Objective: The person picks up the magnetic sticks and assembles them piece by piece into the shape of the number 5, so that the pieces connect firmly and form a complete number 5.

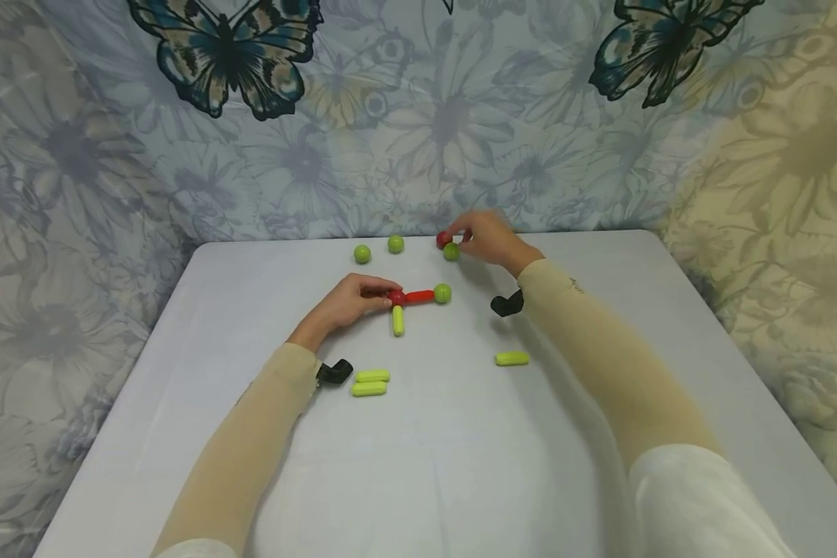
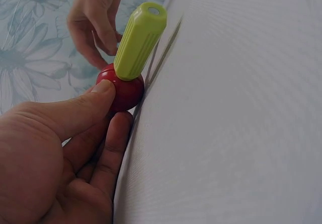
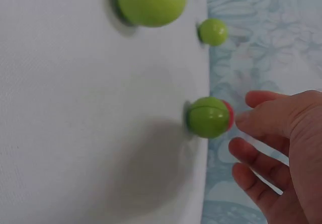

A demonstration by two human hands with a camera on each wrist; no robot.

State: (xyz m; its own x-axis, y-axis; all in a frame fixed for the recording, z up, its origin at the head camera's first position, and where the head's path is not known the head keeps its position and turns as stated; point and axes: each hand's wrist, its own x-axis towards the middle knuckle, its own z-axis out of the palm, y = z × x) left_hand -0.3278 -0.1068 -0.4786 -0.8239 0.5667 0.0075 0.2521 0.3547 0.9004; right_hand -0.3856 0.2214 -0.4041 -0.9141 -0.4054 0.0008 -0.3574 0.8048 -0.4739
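My left hand (image 1: pixel 349 301) pinches a red ball (image 2: pixel 128 93) between thumb and fingers. A yellow-green ribbed stick (image 2: pixel 141 40) is joined to that ball and points toward the near side. From the same ball a red stick (image 1: pixel 420 296) runs right to a green ball (image 1: pixel 442 293). At the table's back edge, my right hand (image 1: pixel 491 236) reaches to another red ball (image 1: pixel 442 239), fingers spread and thumb tip right beside it. In front of that red ball sits a green ball (image 3: pixel 207 117), which hides most of it in the right wrist view.
Two more green balls, one left (image 1: pixel 362 253) and one nearer the middle (image 1: pixel 395 244), sit along the back edge. Two yellow-green sticks (image 1: pixel 370 388) lie side by side near the left wrist. A single stick (image 1: pixel 512 359) lies at right. A patterned cloth (image 1: pixel 446 155) hangs behind the white table (image 1: pixel 425 465).
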